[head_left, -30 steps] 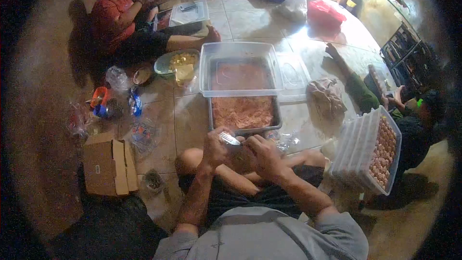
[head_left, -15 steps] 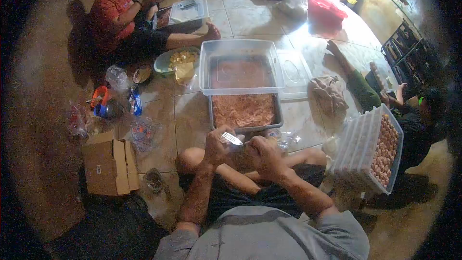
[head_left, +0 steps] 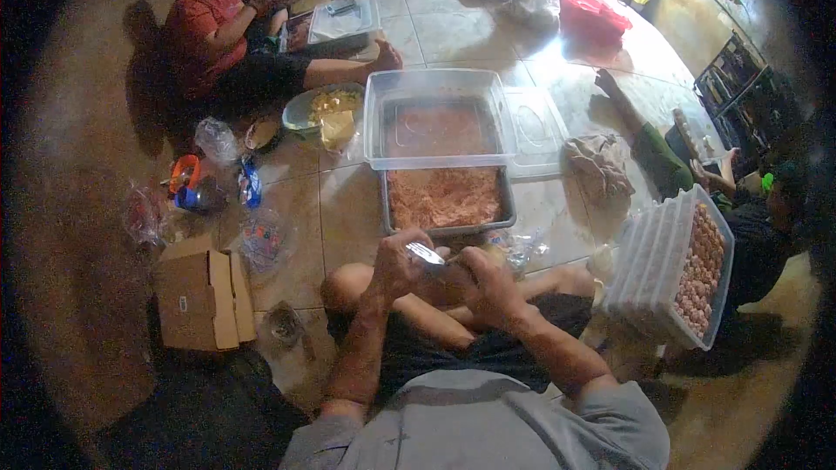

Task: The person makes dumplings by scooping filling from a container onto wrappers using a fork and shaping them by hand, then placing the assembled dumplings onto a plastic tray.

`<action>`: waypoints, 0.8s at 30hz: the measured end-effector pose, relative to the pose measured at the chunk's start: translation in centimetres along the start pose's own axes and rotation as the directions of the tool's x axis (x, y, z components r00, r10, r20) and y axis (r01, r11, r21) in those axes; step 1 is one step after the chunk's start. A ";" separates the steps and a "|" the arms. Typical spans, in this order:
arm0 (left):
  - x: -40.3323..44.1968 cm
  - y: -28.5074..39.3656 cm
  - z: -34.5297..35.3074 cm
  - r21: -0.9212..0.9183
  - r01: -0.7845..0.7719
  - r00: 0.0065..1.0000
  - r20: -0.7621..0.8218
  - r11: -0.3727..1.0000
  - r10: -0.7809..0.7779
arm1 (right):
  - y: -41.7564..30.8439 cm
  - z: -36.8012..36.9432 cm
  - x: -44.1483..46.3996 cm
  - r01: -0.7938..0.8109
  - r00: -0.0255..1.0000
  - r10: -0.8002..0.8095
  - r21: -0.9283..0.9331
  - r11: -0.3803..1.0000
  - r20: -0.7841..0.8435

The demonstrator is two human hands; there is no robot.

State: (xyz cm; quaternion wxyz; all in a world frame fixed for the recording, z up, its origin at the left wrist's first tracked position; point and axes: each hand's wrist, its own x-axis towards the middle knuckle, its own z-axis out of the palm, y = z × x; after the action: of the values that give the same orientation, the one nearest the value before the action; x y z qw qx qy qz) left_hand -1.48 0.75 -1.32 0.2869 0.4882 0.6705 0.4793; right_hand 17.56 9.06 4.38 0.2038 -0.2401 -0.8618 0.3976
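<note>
Over my crossed legs, my two hands are close together. A metal fork lies between them, its tines toward my left hand and its handle running to my right. My right hand is closed on the fork's handle end. Beside the tines, my left hand has its fingers curled; what they hold is too small to make out. Just beyond my hands is a grey pan of pinkish minced-meat paste. A clear plastic tub rests over its far part.
At my right, stacked clear trays hold several small meat balls. Left are a cardboard box, plastic bags and a green bowl. A lid and cloth lie beyond. Co-workers sit far left and at right.
The fork has shifted slightly to the right and tilted a little between my hands. The whole view has moved slightly. My hands stay over my legs.
</note>
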 end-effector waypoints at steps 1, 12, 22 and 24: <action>0.3 -0.5 0.2 -0.021 -0.064 0.996 -0.060 0.998 0.063 | 0.2 -0.2 0.3 -0.001 1.000 0.000 -0.035 0.999 -0.022; -0.7 0.5 0.3 -0.338 -0.152 0.984 -0.137 0.929 0.111 | -0.2 -1.5 -0.1 -0.150 0.980 0.155 0.049 0.987 -0.121; -0.7 -1.6 0.5 -0.030 -0.105 0.989 -0.110 0.994 0.101 | 0.6 -0.2 -0.4 0.003 1.000 -0.002 0.005 1.000 -0.024; -0.4 -1.0 0.7 -0.113 -0.118 0.980 -0.174 0.987 0.097 | 1.4 0.0 -0.2 0.025 0.996 -0.027 -0.015 1.000 -0.088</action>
State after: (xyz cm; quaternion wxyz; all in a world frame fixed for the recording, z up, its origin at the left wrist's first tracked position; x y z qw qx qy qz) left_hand -1.05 0.54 -2.51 0.2327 0.4632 0.6341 0.5738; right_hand 18.04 9.79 3.22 0.2454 -0.2477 -0.8577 0.3780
